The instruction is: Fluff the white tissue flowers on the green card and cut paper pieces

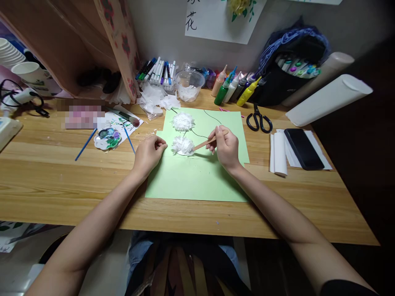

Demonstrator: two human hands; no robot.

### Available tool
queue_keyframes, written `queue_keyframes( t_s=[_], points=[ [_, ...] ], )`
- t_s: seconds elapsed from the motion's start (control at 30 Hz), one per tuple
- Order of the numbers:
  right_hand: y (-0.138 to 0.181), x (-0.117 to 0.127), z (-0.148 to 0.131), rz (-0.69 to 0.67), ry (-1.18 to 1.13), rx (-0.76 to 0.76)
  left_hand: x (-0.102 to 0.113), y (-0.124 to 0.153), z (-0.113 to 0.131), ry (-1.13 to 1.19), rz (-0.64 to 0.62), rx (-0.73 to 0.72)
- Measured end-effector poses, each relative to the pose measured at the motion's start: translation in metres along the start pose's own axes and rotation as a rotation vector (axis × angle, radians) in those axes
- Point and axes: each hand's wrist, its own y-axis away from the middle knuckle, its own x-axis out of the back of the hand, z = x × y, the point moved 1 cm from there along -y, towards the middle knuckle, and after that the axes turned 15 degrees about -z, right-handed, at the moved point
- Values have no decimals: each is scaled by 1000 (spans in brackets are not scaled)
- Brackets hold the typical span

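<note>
Paper sheet [197, 176], centre: pale green, with thin black curved lines.
Tissue flowers [182, 144], 12 o'clock on the sheet: white.
Stick [205, 143]: light tan.
Desk [61, 181]: honey wood grain.
Squeeze bottles [234, 87], 1 o'clock: peach, green, white, yellow.
Scissors [258, 118], 2 o'clock: black.
Phone [303, 148], 3 o'clock: black.
Palette [107, 138], 10 o'clock: white, with green and purple dabs.

pixelated patch [82, 116] unreadable; wall sheet [216, 24] cut at top; stick [204, 144] tip hidden in flower [182, 144].
</note>
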Motion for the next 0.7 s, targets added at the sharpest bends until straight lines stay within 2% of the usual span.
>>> queue_keyframes(
  t_s=[0.53, 0.7],
  points=[
    [-2, -2, 4, 46, 24, -8, 1, -1, 2, 0, -15, 14],
    [-4, -6, -1, 3, 115, 21, 1, -1, 2, -7, -21, 16]
  ],
)
